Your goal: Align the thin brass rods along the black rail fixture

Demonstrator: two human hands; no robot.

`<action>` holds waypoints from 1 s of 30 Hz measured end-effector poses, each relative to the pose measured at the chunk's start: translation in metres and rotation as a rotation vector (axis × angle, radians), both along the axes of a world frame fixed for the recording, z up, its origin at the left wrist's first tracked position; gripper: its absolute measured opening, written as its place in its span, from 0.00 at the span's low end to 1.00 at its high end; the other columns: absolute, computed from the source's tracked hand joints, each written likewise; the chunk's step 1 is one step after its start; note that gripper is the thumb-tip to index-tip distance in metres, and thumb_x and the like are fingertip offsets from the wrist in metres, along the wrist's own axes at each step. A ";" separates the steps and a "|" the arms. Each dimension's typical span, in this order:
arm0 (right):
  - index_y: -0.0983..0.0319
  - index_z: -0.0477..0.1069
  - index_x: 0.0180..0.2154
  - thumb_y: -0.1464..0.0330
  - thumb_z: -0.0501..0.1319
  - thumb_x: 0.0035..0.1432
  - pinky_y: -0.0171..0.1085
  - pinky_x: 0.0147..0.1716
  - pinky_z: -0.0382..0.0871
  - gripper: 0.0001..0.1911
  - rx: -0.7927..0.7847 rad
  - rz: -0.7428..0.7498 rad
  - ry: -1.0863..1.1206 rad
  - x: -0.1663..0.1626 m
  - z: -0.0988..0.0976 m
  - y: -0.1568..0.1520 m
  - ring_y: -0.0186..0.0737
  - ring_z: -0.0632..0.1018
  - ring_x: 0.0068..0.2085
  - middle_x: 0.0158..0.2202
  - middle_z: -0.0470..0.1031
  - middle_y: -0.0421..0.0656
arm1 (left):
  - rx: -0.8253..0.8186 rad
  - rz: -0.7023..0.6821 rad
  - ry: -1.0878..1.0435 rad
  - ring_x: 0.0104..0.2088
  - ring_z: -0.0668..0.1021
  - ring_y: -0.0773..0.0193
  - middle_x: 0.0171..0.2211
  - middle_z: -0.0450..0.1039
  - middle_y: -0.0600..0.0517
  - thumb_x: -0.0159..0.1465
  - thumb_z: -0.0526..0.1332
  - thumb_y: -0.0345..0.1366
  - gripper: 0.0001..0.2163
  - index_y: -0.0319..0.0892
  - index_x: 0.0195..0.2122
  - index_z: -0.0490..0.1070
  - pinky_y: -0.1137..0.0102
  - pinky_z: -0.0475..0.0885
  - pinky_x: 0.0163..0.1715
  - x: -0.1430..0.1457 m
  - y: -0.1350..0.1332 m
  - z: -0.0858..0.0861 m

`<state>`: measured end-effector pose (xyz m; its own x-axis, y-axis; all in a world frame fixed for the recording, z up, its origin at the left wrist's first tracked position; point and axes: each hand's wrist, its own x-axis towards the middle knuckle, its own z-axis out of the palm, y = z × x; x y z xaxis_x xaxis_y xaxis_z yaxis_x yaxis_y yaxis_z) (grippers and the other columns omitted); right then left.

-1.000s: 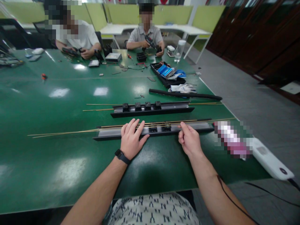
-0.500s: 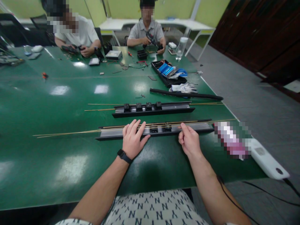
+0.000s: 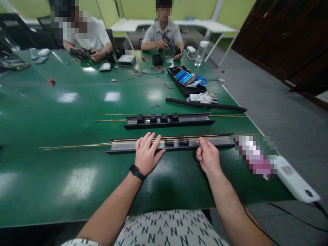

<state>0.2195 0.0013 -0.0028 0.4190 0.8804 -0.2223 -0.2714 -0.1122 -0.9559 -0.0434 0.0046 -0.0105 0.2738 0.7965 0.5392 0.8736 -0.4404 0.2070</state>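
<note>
A long black-edged metal channel (image 3: 223, 141) lies crosswise before me on the table, with thin brass-coloured rods (image 3: 74, 146) running along it and past its left end. Across the channel's left half rests my left hand (image 3: 146, 158), palm down with fingers extended over the rods. Small black blocks (image 3: 184, 140) sit inside the channel between my hands. My right hand (image 3: 208, 158) is at the right half, thumb and index finger pinched on the end of a thin rod; the other fingers are curled in.
Behind it lies a second channel (image 3: 194, 122) with several black blocks and rods. Farther back are a black bar (image 3: 220, 106), gloves (image 3: 203, 98) and a black tray (image 3: 179, 87). A white power strip (image 3: 294, 179) lies at right. Two people sit across the table, holding power tools.
The whole view has shifted slightly. Both hands stay at nearly the same places on the channel, the left flat and the right pinched.
</note>
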 end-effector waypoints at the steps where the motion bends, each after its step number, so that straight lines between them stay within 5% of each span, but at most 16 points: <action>1: 0.63 0.74 0.34 0.50 0.71 0.55 0.26 0.10 0.49 0.22 0.003 0.001 -0.004 0.000 0.000 0.000 0.26 0.59 0.11 0.12 0.64 0.33 | -0.001 0.001 0.000 0.67 0.68 0.48 0.65 0.69 0.43 0.68 0.63 0.48 0.26 0.47 0.65 0.68 0.53 0.55 0.66 0.000 0.000 0.000; 30: 0.62 0.73 0.33 0.49 0.71 0.54 0.26 0.10 0.49 0.23 0.006 0.013 -0.016 -0.001 0.003 0.001 0.26 0.59 0.11 0.12 0.64 0.33 | -0.005 0.000 -0.005 0.66 0.69 0.48 0.64 0.70 0.43 0.68 0.63 0.48 0.25 0.47 0.65 0.68 0.53 0.55 0.66 0.001 0.001 0.000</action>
